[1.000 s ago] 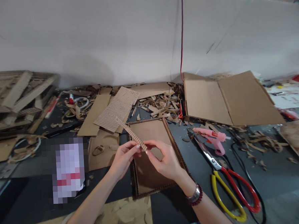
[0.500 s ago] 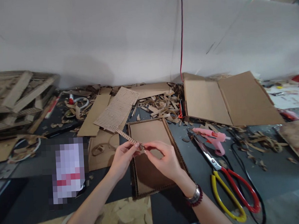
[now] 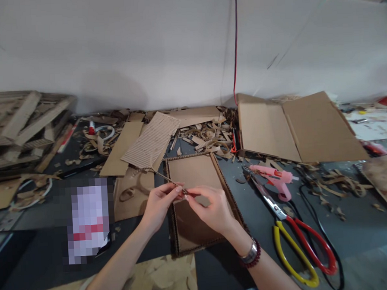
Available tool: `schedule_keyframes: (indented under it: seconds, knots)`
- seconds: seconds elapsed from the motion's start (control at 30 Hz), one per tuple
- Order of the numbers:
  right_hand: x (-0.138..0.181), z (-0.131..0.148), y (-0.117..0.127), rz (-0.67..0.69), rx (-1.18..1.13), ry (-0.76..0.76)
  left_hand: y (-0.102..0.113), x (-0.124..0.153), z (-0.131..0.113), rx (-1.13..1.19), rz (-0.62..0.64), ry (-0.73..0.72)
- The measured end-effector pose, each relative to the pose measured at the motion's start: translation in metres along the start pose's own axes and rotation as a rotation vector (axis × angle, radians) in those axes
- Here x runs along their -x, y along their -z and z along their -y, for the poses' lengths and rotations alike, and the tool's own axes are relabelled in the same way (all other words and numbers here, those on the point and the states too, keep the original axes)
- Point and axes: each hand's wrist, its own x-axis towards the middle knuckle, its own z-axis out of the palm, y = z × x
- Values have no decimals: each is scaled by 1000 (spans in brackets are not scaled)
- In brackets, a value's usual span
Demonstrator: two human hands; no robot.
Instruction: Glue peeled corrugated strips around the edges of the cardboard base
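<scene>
A narrow strip of corrugated cardboard (image 3: 164,176) runs from my fingers up toward the far left, seen nearly edge-on. My left hand (image 3: 160,204) pinches it close to its near end. Thumb and forefinger of my right hand (image 3: 211,207) are closed on that same end, which the fingertips partly hide. Both hands hover over a shallow cardboard tray (image 3: 195,170) with ridged, corrugated edging around its rim. Just beyond the strip's far end lies a sheet of exposed corrugated cardboard (image 3: 152,139), on top of flat brown pieces (image 3: 120,144).
Right of the tray lie large scissors (image 3: 278,214) with red and yellow handles and a pink glue gun (image 3: 276,178) with its cord. A folded cardboard panel (image 3: 270,128) stands behind. Cardboard scraps (image 3: 209,133) litter the back; a blurred-out object (image 3: 89,222) is at left.
The strip has turned in my fingers, from showing its ridged face to showing its thin edge. Both hands stay in almost the same place.
</scene>
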Motion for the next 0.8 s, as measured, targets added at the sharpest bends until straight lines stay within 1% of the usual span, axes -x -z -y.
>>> schedule_keyframes:
  seconds: [0.27,0.47,0.8]
  knots:
    - [-2,2,3,58,-81,-100,2,-1,2,4,12,-7]
    - [-2,1,4,101,-133,-139,3,-1,3,11,23,11]
    - [-2,1,1,126,-233,-203,2,2,0,-34,22,13]
